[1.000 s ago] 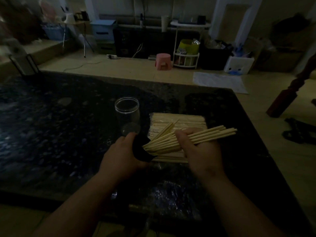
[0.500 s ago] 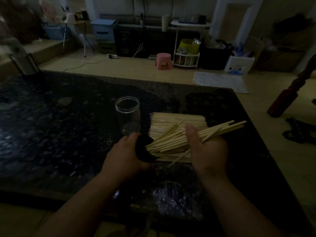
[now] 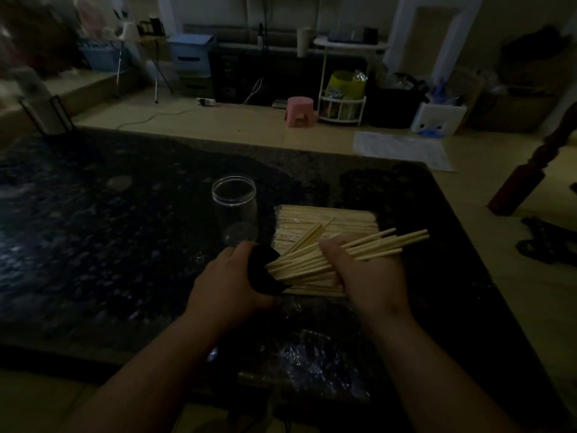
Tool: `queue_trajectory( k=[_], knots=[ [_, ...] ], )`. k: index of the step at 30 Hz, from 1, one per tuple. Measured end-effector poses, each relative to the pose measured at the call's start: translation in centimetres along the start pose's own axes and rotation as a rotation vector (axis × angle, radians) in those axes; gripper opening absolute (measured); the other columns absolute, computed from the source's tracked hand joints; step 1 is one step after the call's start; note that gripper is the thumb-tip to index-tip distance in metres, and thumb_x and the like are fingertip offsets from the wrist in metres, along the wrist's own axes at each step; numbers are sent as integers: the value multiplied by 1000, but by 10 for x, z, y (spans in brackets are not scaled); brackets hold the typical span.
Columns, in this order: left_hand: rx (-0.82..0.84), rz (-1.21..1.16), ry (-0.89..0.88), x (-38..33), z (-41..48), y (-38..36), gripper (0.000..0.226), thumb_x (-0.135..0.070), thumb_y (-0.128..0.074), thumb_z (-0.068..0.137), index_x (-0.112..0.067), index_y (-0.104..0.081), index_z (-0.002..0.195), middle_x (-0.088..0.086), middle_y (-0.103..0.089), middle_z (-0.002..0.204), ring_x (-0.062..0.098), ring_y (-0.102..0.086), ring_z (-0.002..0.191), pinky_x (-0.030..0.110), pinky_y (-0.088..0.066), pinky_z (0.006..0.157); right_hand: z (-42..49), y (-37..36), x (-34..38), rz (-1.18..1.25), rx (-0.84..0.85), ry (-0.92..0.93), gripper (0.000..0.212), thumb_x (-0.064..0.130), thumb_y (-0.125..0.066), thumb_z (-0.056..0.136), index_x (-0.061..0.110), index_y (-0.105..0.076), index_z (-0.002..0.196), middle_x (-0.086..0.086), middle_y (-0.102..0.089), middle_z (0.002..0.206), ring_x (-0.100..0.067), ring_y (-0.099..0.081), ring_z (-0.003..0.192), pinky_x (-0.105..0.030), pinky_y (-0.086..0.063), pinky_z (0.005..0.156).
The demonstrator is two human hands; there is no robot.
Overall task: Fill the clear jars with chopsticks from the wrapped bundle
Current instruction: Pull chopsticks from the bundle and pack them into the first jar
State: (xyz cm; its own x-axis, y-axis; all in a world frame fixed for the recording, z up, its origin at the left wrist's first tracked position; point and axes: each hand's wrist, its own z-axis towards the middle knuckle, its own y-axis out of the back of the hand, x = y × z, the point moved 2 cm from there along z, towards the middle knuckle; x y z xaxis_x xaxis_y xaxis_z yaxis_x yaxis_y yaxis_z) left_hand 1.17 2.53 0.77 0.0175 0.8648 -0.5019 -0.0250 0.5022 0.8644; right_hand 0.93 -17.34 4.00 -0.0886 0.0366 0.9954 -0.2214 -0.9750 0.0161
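Observation:
My left hand (image 3: 228, 282) grips a dark round container (image 3: 265, 273), tilted on its side; the dim light hides what it is. My right hand (image 3: 368, 273) holds a fanned handful of pale chopsticks (image 3: 390, 242), their near ends lying at the container's mouth. Under both hands the wrapped bundle of chopsticks (image 3: 327, 218) lies flat on the dark speckled table (image 3: 93, 229). An empty clear jar (image 3: 234, 207) stands upright just behind my left hand, left of the bundle.
Crinkled clear plastic wrap (image 3: 312, 364) lies at the table's near edge. The table's right edge drops to the floor, where a pink stool (image 3: 299, 110), a white rack (image 3: 342, 104) and boxes stand further back. A dark wooden post (image 3: 530, 179) leans at the right.
The handful in my right hand has drawn together: the stick that hung loose below is back in the fan, and the far tips sit a little lower. My left hand has stayed put.

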Motion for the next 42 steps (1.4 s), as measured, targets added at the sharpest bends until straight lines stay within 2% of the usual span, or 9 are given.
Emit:
queue_trajectory(
  k=[4,8,15,17,21,25,30,36,42],
  knots=[
    [-6,-11,11,0,0,0,79,-56,-82,56,-44,-43,124,-12,-45,104,16,-55,104,33,-49,86,3,3,-1,-57,-75,45,23,17,-81,74,19,-59,79,0,-64,73,-12,-62,62,-24,-47,52],
    [-10,-8,19,1,1,-2,85,-57,-82,56,-39,-42,129,-5,-51,114,18,-55,106,34,-48,87,6,4,-2,246,-100,-122,13,18,-56,94,18,-56,80,-1,-55,65,-11,-51,52,-22,-35,40],
    [-19,-26,30,2,1,-1,88,-58,-84,53,-37,-44,129,-4,-53,116,19,-56,106,36,-49,88,8,7,-8,-54,-93,25,16,22,-72,83,28,-61,94,4,-66,90,-11,-62,75,-28,-49,61],
    [-21,-29,30,2,1,-2,92,-60,-84,50,-38,-43,129,-4,-54,116,18,-56,106,37,-50,89,8,8,-3,45,-129,17,5,22,-61,92,26,-59,94,1,-63,83,-9,-57,65,-22,-47,52],
    [-19,-51,21,0,0,-1,90,-60,-85,50,-41,-43,128,-7,-52,115,15,-55,105,35,-50,88,6,7,-1,56,-133,37,27,23,-40,103,23,-63,89,2,-59,73,-6,-52,59,-19,-41,48],
    [-21,-45,9,-2,-1,1,87,-58,-85,53,-41,-43,128,-6,-52,113,15,-56,103,33,-50,85,9,7,-12,-191,-125,61,13,20,-57,94,26,-68,90,2,-63,97,-8,-58,84,-16,-44,67],
    [-18,-26,8,-2,-1,2,86,-55,-83,56,-38,-43,130,-9,-46,106,17,-55,104,30,-47,83,10,11,-13,-159,-216,40,9,18,-68,87,24,-62,88,-1,-64,94,-13,-62,80,-24,-52,60],
    [-19,-10,28,1,0,2,87,-57,-83,54,-39,-43,129,-5,-52,114,18,-55,105,34,-49,85,12,12,-16,-216,-128,74,10,14,-69,86,24,-72,89,14,-68,86,-1,-63,86,-1,-44,69],
    [-63,-82,74,5,3,8,82,-50,-84,55,-37,-47,127,-4,-54,113,17,-56,104,34,-49,85,20,17,-17,-76,-183,-29,15,16,-59,90,27,-64,82,1,-69,89,-17,-66,87,-37,-54,82]
  ],
)
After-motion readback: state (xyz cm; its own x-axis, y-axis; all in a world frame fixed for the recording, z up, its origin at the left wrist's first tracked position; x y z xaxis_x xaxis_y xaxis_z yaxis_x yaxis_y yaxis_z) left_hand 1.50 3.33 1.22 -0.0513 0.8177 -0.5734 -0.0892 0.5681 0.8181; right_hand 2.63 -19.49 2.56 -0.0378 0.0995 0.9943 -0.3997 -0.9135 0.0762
